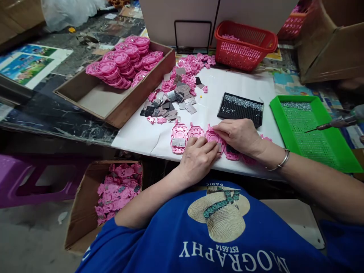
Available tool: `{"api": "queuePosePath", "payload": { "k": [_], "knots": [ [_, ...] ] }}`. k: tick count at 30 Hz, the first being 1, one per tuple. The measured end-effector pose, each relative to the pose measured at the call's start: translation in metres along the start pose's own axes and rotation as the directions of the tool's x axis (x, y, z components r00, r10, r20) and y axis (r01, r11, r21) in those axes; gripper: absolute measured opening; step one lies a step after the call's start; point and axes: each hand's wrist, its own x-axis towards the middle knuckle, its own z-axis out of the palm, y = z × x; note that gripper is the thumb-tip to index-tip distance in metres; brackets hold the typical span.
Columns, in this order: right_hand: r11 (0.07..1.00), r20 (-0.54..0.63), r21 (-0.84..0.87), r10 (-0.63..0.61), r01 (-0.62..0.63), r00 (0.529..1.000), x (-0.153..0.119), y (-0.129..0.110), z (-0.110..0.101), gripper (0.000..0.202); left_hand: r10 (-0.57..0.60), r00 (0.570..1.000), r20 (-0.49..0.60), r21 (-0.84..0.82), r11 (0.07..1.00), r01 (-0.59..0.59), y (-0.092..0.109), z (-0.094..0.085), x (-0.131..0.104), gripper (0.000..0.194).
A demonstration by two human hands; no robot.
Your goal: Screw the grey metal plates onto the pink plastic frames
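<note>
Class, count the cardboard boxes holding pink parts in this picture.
2: one box on the table, with stacked pink parts at its far end; one box on the floor. Others may be hidden out of view.

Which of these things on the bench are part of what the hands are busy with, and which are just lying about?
In use: left hand, right hand, pink plastic pieces, grey metal plates, black screw tray.

Lying about: red basket, posters, purple stool.
</note>
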Motion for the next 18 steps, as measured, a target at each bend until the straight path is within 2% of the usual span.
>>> {"api": "queuePosePath", "payload": {
  "k": [5,10,16,18],
  "knots": [
    [0.998,0.128,-0.054,0.032,-0.026,0.991,0.006,-0.006,-0.009,0.029,0.017,1.000,-0.007,0.022,1.000,-0.017,0.000,0.001,0.000,0.022],
    [0.998,0.145,-0.066,-0.006,0.016,0.989,0.007,-0.012,-0.008,0.028,0.033,0.999,-0.008,0.037,0.999,-0.033,0.000,0.003,0.000,0.021],
    [0.994,0.113,0.113,-0.015,0.002,0.994,0.006,-0.004,-0.009,0.024,0.025,1.000,-0.006,0.024,0.999,-0.025,-0.001,0.000,0.002,0.022],
    [0.929,0.010,0.363,0.070,-0.068,0.998,0.005,-0.002,-0.017,0.026,0.021,0.998,-0.053,0.013,1.000,-0.020,0.000,-0.002,0.003,0.020]
  ]
}}
